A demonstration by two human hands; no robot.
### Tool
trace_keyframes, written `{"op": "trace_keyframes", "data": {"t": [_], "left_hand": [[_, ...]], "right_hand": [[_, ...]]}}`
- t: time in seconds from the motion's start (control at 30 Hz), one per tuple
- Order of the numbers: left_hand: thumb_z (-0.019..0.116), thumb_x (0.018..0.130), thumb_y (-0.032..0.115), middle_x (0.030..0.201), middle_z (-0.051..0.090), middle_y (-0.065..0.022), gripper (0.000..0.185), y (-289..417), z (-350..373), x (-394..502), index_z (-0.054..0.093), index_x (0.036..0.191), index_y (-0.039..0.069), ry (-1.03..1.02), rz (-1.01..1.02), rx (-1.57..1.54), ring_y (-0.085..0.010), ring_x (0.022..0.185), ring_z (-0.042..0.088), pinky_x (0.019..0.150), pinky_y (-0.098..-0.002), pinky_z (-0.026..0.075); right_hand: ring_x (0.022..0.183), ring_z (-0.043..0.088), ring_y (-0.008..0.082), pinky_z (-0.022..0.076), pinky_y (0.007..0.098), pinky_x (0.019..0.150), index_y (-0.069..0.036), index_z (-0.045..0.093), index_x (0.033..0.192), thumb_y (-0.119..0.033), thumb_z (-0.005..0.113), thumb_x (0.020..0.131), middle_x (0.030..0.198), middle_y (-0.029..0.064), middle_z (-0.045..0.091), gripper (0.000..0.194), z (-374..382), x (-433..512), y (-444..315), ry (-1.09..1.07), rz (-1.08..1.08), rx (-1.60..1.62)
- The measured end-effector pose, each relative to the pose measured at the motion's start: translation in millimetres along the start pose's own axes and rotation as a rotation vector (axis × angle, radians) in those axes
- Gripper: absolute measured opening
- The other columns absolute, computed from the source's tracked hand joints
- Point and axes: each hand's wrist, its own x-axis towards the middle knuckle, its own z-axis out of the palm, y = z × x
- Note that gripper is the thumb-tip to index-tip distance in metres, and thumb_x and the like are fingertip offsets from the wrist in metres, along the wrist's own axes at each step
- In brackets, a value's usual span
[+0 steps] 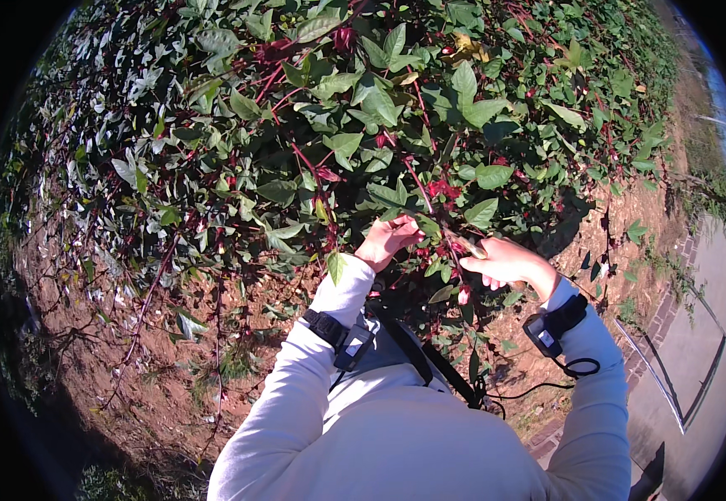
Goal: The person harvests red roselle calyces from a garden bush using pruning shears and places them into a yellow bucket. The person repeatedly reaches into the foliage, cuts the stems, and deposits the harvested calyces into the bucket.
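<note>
Before me stands a dense bank of roselle plants with lobed green leaves and red stems. My left hand point(391, 241) is among the leaves, its fingers bent together beside a reddish stem point(418, 178). Leaves and shadow hide what, if anything, lies between its fingertips. To its right, my right hand point(507, 263) is closed around a slim tan hand tool point(468, 245), whose end points up and left at the same stem. Its exact kind is not clear. Below this hand hangs a pink-red roselle calyx point(464, 294). Another red cluster point(443, 190) shows above both hands.
Reddish bare soil point(200, 351) slopes below the plants, crossed by drooping stems. At right, a brick edging point(666, 307) borders a concrete path point(707, 376) with a thin metal frame point(657, 379) on it. A black cable point(529, 392) runs from my right wrist to my waist.
</note>
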Motion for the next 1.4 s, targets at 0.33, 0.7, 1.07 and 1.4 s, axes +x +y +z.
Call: {"op": "trace_keyframes", "data": {"t": [0.33, 0.7, 1.07, 1.4], "left_hand": [[0.061, 0.094, 0.009, 0.101, 0.065, -0.0043, 0.023, 0, 9, 10, 0.060, 0.114, -0.003, 0.091, 0.291, 0.629, -0.0110, 0.086, 0.060, 0.080, -0.0275, 0.051], [0.065, 0.081, -0.005, 0.102, 0.053, -0.0135, 0.032, 2, 33, 8, 0.063, 0.113, 0.000, 0.251, 0.625, 1.133, -0.0273, 0.091, 0.057, 0.078, -0.0340, 0.050], [0.056, 0.095, 0.006, 0.101, 0.065, -0.0033, 0.020, -9, 21, 7, 0.062, 0.112, 0.000, 0.126, 0.169, 0.254, -0.0101, 0.084, 0.061, 0.081, -0.0252, 0.050], [0.057, 0.095, 0.008, 0.109, 0.066, -0.0053, 0.018, -13, -1, 8, 0.061, 0.112, 0.002, 0.012, 0.057, -0.028, -0.0177, 0.101, 0.064, 0.094, -0.0328, 0.050]], "right_hand": [[0.055, 0.064, 0.0164, 0.0536, 0.0281, 0.051, 0.005, 0.061, 0.095, -0.036, 0.048, 0.099, 0.072, 0.0109, 0.070, 0.043, -8, 4, -7, -0.135, -0.052, 0.192], [0.066, 0.069, 0.0240, 0.0571, 0.0347, 0.057, 0.008, 0.058, 0.112, -0.047, 0.051, 0.096, 0.083, 0.0176, 0.071, 0.057, -15, 22, 7, -0.216, 0.037, 0.259], [0.044, 0.045, 0.0087, 0.0363, 0.0265, 0.041, -0.008, 0.053, 0.082, -0.036, 0.061, 0.094, 0.055, -0.0036, 0.046, 0.031, 17, 42, 19, 0.040, -0.117, 0.314], [0.058, 0.060, 0.0122, 0.0484, 0.0289, 0.052, -0.005, 0.065, 0.089, -0.047, 0.052, 0.096, 0.073, 0.0038, 0.069, 0.044, 19, 17, 12, -0.034, -0.056, 0.204]]}}
